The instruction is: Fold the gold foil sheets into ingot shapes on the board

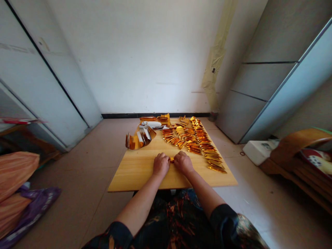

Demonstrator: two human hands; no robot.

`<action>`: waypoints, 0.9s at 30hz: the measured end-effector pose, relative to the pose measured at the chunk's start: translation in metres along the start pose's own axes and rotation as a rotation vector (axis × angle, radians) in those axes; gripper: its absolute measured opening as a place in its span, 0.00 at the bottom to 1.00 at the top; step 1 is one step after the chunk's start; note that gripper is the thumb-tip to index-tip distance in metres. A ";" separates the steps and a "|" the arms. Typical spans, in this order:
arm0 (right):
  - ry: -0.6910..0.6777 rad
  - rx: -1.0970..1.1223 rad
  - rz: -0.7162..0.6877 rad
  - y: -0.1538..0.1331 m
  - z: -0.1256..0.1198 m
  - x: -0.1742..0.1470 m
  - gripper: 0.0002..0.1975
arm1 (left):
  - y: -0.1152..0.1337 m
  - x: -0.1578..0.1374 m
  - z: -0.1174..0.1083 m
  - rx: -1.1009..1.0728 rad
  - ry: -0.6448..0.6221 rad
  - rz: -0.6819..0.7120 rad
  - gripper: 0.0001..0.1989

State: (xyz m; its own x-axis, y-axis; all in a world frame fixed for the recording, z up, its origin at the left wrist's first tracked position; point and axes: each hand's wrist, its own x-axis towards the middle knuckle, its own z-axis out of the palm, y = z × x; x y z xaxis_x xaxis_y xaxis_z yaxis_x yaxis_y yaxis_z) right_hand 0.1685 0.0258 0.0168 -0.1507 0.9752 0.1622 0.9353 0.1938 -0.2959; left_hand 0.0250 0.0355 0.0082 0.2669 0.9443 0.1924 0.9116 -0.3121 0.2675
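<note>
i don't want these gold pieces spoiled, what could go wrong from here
Many folded gold pieces lie near the right edge of the table, so a bump could send some off. The curled gold sheets at the left edge might be knocked down. The small gold piece is pinched between the left hand and right hand; pressing too hard could crease it.

1. The left bare hand [161,163] and the right bare hand [183,162] are pinching a small shiny gold foil piece [172,160] between them.
2. Both are hovering over or resting on a rectangular light-wood tabletop [137,173], near its front edge.
3. Folded, pointed gold foil shapes [213,155] are lying in overlapping rows toward its right side.
4. Curled gold-and-white paper sheets [135,142] are sitting at its far left.
5. A plain white wall [129,62] is rising behind.
</note>
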 end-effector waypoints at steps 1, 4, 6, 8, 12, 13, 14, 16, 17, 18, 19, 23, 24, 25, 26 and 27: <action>-0.007 -0.011 -0.027 -0.002 -0.001 -0.001 0.08 | -0.001 0.000 -0.001 -0.012 -0.005 -0.016 0.10; -0.005 -0.032 -0.070 -0.005 -0.002 -0.003 0.09 | -0.002 0.002 -0.002 -0.027 -0.015 -0.034 0.09; -0.008 -0.077 -0.048 -0.004 0.001 -0.001 0.09 | -0.003 0.003 -0.002 -0.034 -0.014 -0.043 0.09; -0.015 -0.125 -0.026 -0.003 0.004 0.002 0.10 | -0.003 0.004 -0.003 -0.047 -0.011 -0.073 0.08; -0.024 -0.148 0.000 -0.004 0.006 0.008 0.11 | -0.004 0.006 -0.007 -0.057 -0.020 -0.167 0.07; -0.032 -0.144 0.014 -0.005 0.005 0.008 0.10 | -0.004 0.006 -0.008 -0.052 -0.023 -0.187 0.07; -0.042 -0.138 0.030 -0.006 0.004 0.009 0.10 | -0.003 0.007 -0.010 -0.047 -0.027 -0.206 0.07; -0.070 -0.124 0.068 -0.008 -0.001 0.013 0.11 | -0.002 0.010 -0.012 -0.048 -0.054 -0.251 0.07; -0.095 -0.113 0.091 -0.009 -0.003 0.015 0.11 | -0.002 0.012 -0.014 -0.054 -0.075 -0.274 0.07; -0.126 -0.102 0.116 -0.010 -0.005 0.018 0.11 | -0.001 0.014 -0.015 -0.061 -0.098 -0.294 0.08; -0.160 -0.092 0.141 -0.011 -0.006 0.022 0.11 | -0.001 0.017 -0.016 -0.069 -0.119 -0.312 0.08; -0.257 -0.079 0.224 -0.012 -0.008 0.036 0.11 | -0.002 0.026 -0.018 -0.087 -0.175 -0.373 0.07; -0.259 -0.080 0.232 -0.012 -0.008 0.037 0.11 | -0.002 0.027 -0.017 -0.090 -0.181 -0.383 0.07; -0.259 -0.080 0.240 -0.013 -0.008 0.038 0.11 | -0.002 0.027 -0.017 -0.090 -0.183 -0.389 0.07; -0.257 -0.079 0.248 -0.013 -0.008 0.037 0.12 | -0.002 0.027 -0.017 -0.090 -0.180 -0.391 0.07; -0.252 -0.080 0.255 -0.013 -0.008 0.035 0.12 | -0.002 0.025 -0.016 -0.088 -0.173 -0.390 0.08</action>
State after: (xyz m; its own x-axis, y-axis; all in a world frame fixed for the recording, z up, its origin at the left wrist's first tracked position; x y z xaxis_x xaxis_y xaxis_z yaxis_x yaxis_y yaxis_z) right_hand 0.1535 0.0567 0.0342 0.0259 0.9888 -0.1471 0.9735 -0.0584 -0.2212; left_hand 0.0247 0.0583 0.0281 -0.0367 0.9945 -0.0980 0.9264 0.0706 0.3698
